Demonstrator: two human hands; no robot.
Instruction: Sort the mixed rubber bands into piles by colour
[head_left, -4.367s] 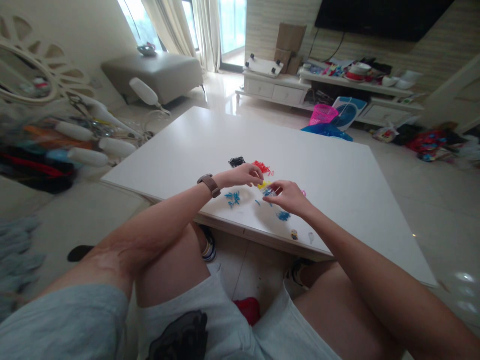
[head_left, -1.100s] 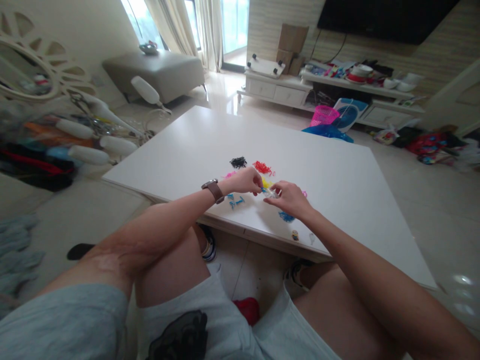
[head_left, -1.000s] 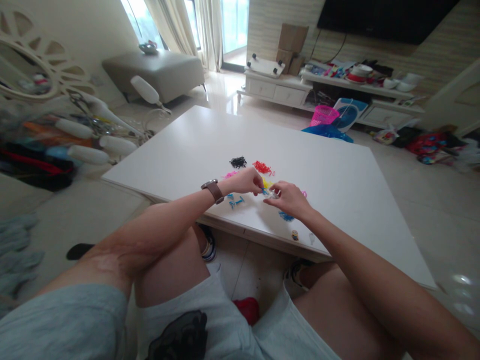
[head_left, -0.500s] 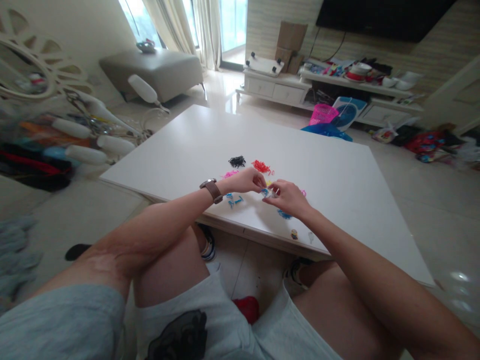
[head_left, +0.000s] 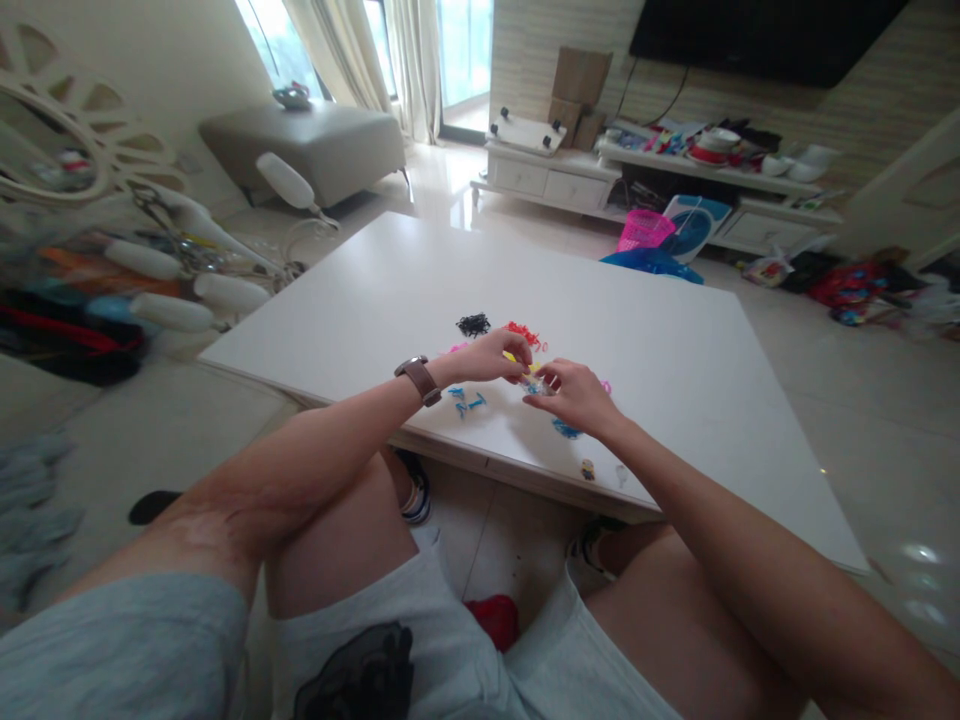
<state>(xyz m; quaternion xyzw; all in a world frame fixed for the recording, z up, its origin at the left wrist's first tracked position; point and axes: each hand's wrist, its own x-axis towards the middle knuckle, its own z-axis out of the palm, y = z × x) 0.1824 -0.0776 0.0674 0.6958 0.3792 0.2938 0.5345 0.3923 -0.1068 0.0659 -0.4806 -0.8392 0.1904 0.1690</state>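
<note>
Above the white table (head_left: 660, 330) my right hand (head_left: 581, 395) grips a small clear plastic bag (head_left: 535, 386) with bluish bits in it. My left hand (head_left: 491, 356), with a watch on its wrist, is just left of the bag, fingers curled and their tips together; what they pinch, if anything, is too small to see. Around the hands lie a black pile of small bands (head_left: 473, 325), a red pile (head_left: 523, 331), some yellow ones (head_left: 535, 368) and a blue pile (head_left: 566, 429). Small blue plastic pieces (head_left: 471, 402) lie below my left wrist.
Near the table's front edge lie a small yellow-and-blue figure (head_left: 588, 469) and a clear piece (head_left: 622, 475). A pink basket (head_left: 645, 230) stands beyond the table. White lamp arms (head_left: 232, 290) reach close to its left edge.
My left hand has moved slightly up and away from the bag, showing more yellow bands behind its fingers. My right hand stays in place with the bag.
</note>
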